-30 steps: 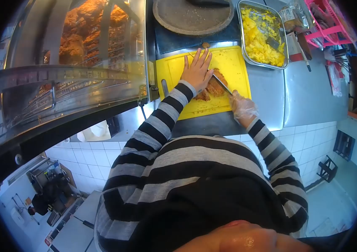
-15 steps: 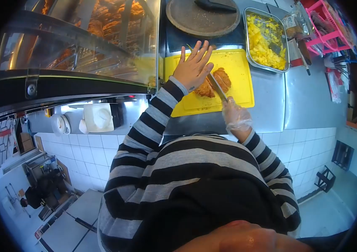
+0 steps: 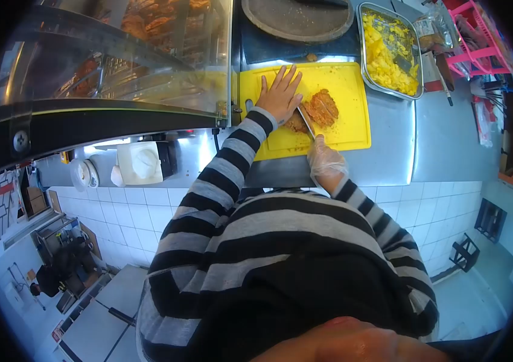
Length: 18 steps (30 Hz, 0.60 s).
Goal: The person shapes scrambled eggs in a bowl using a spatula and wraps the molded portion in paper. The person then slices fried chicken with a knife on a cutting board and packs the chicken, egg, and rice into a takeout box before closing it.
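My right hand (image 3: pixel 327 159), in a clear plastic glove, is closed around the handle of a knife (image 3: pixel 306 122). The narrow blade points away from me, among pieces of a browned, breaded cutlet (image 3: pixel 324 110). Larger pieces lie right of the blade, a smaller portion to its left, partly hidden by my left wrist. My bare left hand (image 3: pixel 278 95) has its fingers spread over the yellow cutting board (image 3: pixel 347 130), thumb close to the blade's tip. Whether its palm presses on the board or the cutlet, I cannot tell.
A metal tray of yellow food pieces (image 3: pixel 383 57) stands at the board's upper right. Behind the board is a round brown slab (image 3: pixel 296 21). A glass-sided cabinet with browned food (image 3: pixel 142 66) borders the left, and a pink basket (image 3: pixel 480 36) sits far right.
The knife and my right hand have shifted left, towards the smaller cutlet portion. My left hand has come lower, nearer to me over the board. The whole view has shifted slightly.
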Each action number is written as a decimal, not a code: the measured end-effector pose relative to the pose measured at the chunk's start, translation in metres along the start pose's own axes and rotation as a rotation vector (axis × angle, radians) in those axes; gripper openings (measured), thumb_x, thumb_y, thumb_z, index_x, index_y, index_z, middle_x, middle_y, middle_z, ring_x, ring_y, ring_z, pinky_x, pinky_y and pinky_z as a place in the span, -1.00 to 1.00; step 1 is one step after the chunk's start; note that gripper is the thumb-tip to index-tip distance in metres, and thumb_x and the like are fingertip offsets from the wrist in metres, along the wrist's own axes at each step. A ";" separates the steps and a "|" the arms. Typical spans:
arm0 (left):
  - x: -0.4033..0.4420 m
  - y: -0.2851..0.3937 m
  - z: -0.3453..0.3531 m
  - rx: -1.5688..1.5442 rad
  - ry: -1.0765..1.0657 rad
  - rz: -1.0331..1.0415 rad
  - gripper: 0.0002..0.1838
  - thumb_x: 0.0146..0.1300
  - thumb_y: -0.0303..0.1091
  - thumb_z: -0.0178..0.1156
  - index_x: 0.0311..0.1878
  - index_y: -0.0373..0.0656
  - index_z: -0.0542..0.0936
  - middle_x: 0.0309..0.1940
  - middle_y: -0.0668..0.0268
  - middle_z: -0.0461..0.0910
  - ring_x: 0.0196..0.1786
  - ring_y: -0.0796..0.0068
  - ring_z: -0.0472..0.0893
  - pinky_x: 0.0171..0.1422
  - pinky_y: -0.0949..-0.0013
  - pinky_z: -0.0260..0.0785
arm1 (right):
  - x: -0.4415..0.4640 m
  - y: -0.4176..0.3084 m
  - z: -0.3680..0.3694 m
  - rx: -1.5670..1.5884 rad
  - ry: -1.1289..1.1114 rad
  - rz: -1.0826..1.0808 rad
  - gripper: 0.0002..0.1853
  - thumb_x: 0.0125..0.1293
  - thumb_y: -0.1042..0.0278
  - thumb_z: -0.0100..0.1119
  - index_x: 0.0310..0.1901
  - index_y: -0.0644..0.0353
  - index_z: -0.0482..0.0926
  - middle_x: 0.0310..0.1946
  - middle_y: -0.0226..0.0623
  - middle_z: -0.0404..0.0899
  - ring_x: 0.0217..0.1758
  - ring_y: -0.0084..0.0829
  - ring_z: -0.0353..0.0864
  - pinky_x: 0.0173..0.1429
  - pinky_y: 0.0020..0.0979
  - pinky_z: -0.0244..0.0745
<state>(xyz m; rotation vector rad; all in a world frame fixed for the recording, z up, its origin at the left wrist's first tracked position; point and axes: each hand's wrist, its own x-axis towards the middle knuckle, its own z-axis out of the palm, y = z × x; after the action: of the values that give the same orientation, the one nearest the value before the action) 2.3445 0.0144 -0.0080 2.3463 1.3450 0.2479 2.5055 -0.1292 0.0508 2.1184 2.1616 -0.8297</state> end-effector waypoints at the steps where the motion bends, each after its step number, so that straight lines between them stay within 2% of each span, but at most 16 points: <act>1: -0.003 0.002 0.002 0.038 0.047 0.020 -0.38 0.47 -0.01 -0.20 0.54 0.05 0.05 0.58 0.32 -0.14 0.61 0.20 -0.21 0.53 -0.35 -0.36 | -0.002 -0.003 0.001 0.004 -0.018 0.046 -0.73 0.37 0.29 -0.07 -0.07 0.34 0.43 -0.49 0.09 0.64 -0.41 0.04 0.69 -0.36 -0.01 0.55; 6: -0.003 -0.001 -0.001 0.031 0.033 0.016 -0.37 0.48 0.01 -0.22 0.54 0.02 0.04 0.58 0.30 -0.13 0.61 0.19 -0.21 0.53 -0.33 -0.35 | 0.002 0.002 0.004 -0.017 -0.028 0.081 -0.72 0.37 0.31 -0.08 -0.01 0.32 0.44 -0.48 0.07 0.64 -0.37 0.02 0.70 -0.36 -0.04 0.56; 8: -0.001 -0.004 -0.008 0.045 -0.004 -0.013 -0.37 0.49 0.02 -0.27 0.54 0.01 0.03 0.59 0.27 -0.15 0.61 0.17 -0.20 0.53 -0.33 -0.37 | 0.007 0.021 0.014 -0.016 0.120 -0.163 -0.73 0.37 0.31 -0.05 0.01 0.26 0.45 -0.51 0.04 0.63 -0.39 0.02 0.69 -0.38 -0.05 0.56; 9: 0.000 -0.003 -0.016 0.050 0.007 -0.010 -0.37 0.49 0.02 -0.27 0.54 0.01 0.03 0.59 0.27 -0.15 0.61 0.17 -0.20 0.53 -0.33 -0.37 | 0.007 0.018 0.007 -0.020 0.130 -0.169 -0.73 0.37 0.31 -0.05 0.01 0.26 0.45 -0.51 0.04 0.63 -0.39 0.02 0.69 -0.38 -0.05 0.56; 12: -0.012 0.012 -0.047 0.047 0.206 0.025 -0.36 0.51 0.01 -0.29 0.54 -0.04 0.01 0.59 0.23 -0.17 0.61 0.14 -0.18 0.54 -0.31 -0.39 | -0.011 -0.006 -0.024 0.018 0.219 -0.174 -0.71 0.37 0.29 -0.02 -0.02 0.33 0.46 -0.60 -0.04 0.57 -0.54 -0.01 0.63 -0.46 -0.04 0.51; 15: -0.025 0.017 -0.059 0.069 0.228 -0.014 -0.36 0.50 -0.01 -0.25 0.54 -0.06 0.02 0.59 0.21 -0.17 0.61 0.13 -0.17 0.54 -0.31 -0.38 | -0.013 -0.011 -0.008 0.048 0.256 -0.222 -0.71 0.37 0.30 -0.03 -0.04 0.35 0.47 -0.62 -0.06 0.56 -0.57 -0.03 0.62 -0.50 -0.07 0.50; 18: -0.030 0.005 -0.022 0.032 0.196 -0.064 -0.36 0.48 -0.04 -0.19 0.54 -0.06 0.03 0.58 0.18 -0.16 0.61 0.11 -0.16 0.52 -0.34 -0.35 | -0.009 -0.009 0.014 -0.040 0.239 -0.157 -0.76 0.36 0.32 -0.03 -0.10 0.33 0.47 -0.62 -0.04 0.57 -0.55 -0.04 0.63 -0.52 -0.08 0.49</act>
<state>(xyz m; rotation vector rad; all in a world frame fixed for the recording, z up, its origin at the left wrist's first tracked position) 2.3254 -0.0073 0.0153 2.3503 1.5221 0.4495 2.4928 -0.1426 0.0455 2.1503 2.4635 -0.5587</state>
